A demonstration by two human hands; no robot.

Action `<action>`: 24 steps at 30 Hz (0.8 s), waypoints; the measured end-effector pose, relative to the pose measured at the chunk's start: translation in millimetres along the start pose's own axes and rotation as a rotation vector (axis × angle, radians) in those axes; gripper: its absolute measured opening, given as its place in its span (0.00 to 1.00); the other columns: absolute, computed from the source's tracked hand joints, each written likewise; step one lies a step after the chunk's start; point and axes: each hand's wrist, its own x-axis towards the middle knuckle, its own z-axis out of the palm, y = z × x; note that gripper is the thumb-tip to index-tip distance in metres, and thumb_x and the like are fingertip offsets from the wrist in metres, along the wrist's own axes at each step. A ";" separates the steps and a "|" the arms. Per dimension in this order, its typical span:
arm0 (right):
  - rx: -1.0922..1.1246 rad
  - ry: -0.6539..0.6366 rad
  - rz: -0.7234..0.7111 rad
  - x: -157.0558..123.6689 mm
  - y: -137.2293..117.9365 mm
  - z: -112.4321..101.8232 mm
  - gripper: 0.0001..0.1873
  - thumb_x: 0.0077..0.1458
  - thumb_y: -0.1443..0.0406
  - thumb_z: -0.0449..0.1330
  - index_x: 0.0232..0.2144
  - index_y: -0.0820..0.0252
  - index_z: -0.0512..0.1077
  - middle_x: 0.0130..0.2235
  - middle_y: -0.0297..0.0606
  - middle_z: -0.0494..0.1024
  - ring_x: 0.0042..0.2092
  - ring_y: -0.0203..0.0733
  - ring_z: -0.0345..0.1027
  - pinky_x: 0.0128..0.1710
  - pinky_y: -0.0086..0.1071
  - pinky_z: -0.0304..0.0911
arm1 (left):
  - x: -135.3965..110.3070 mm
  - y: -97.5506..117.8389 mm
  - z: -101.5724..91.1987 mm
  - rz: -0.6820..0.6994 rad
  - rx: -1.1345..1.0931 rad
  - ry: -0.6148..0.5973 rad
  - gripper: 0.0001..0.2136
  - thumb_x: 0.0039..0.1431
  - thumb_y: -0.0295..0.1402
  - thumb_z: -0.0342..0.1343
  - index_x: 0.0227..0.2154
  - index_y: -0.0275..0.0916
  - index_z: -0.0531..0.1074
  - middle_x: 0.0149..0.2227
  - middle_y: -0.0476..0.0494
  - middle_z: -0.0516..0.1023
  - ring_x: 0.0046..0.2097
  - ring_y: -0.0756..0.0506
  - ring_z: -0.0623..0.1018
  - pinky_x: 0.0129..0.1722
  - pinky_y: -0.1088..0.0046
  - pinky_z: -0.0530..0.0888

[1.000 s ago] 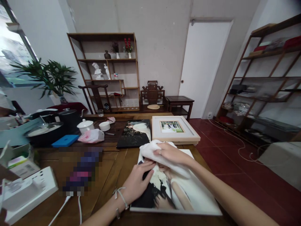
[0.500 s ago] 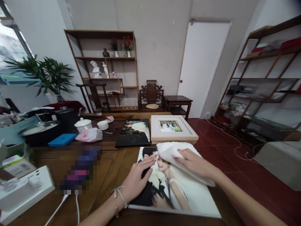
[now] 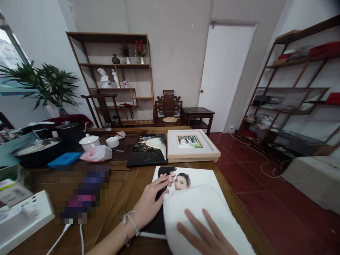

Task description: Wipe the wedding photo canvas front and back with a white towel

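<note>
your left hand (image 3: 148,207): thin white string band on wrist | your right hand (image 3: 205,237): bare | your arms: no sleeves

There is just one camera, worn on the person's head. It looks forward and down at the wooden table (image 3: 111,198), very close to the left hand (image 3: 148,205) and right hand (image 3: 205,237) at the bottom edge. Farther off it sees the shelves (image 3: 117,78) and white door (image 3: 225,74) (everything looks a bit squashed).
</note>
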 end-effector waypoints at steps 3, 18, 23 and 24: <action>0.025 -0.030 0.005 1.7 -0.8 -8.3 0.20 0.51 0.70 0.52 0.47 0.54 0.69 0.57 0.36 0.62 0.58 0.52 0.53 0.54 0.50 0.54 | -0.3 -0.7 0.3 0.019 -0.007 0.006 0.16 0.59 0.30 0.46 0.49 0.42 0.68 0.54 0.45 0.67 0.57 0.44 0.64 0.56 0.60 0.63; -0.012 0.086 0.405 20.5 48.1 -45.5 0.10 0.52 0.69 0.47 0.27 0.62 0.69 0.56 0.53 0.61 0.61 0.53 0.44 0.56 0.55 0.43 | -1.3 -0.4 1.0 0.015 -0.006 0.006 0.15 0.59 0.32 0.47 0.48 0.43 0.69 0.54 0.46 0.68 0.57 0.44 0.64 0.56 0.62 0.63; 0.013 -0.006 0.188 -5.7 7.8 -11.9 0.16 0.46 0.70 0.54 0.38 0.58 0.73 0.57 0.41 0.62 0.60 0.59 0.45 0.53 0.60 0.48 | -0.4 -1.9 3.1 -0.006 0.006 0.014 0.16 0.59 0.32 0.47 0.50 0.41 0.67 0.54 0.45 0.67 0.57 0.45 0.64 0.56 0.62 0.62; 0.022 0.000 0.151 -10.6 3.9 -2.7 0.21 0.47 0.70 0.54 0.45 0.56 0.70 0.56 0.40 0.62 0.58 0.59 0.49 0.53 0.58 0.52 | 0.0 -2.3 3.4 -0.009 0.009 0.018 0.16 0.59 0.32 0.47 0.50 0.41 0.67 0.54 0.45 0.67 0.57 0.45 0.64 0.56 0.62 0.62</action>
